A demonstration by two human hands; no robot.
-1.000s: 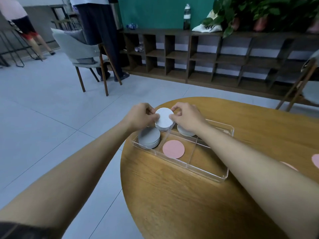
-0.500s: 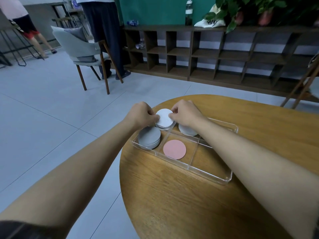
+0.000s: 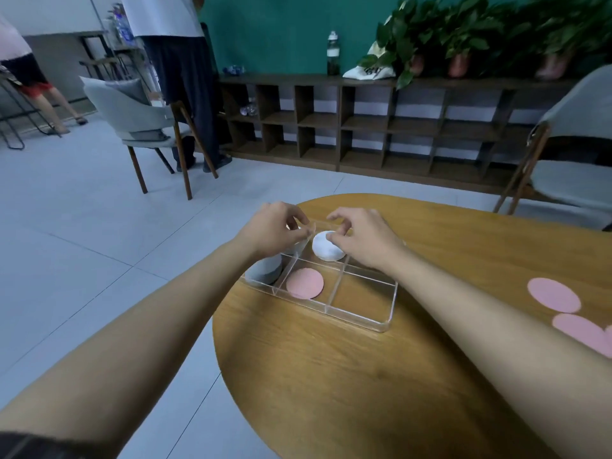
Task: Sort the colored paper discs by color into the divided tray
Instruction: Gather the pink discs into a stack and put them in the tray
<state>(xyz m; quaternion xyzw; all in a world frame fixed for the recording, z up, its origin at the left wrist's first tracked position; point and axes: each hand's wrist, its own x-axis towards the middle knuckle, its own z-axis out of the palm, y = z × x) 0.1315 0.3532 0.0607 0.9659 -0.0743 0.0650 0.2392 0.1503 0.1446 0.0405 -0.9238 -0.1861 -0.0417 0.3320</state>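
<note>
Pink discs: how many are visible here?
3. One pink disc in the tray, near middle compartment; on the table at right, a far disc and a near disc. An edge sliver may be another.

No words, brands or numbers can be read. The white bag (image 3: 369, 72) on top of the shelf (image 3: 364, 81) beyond the table's far edge bears dark print, too blurred to make out. The label on the bottle (image 3: 332, 54) standing just beside it is also unreadable.
</note>
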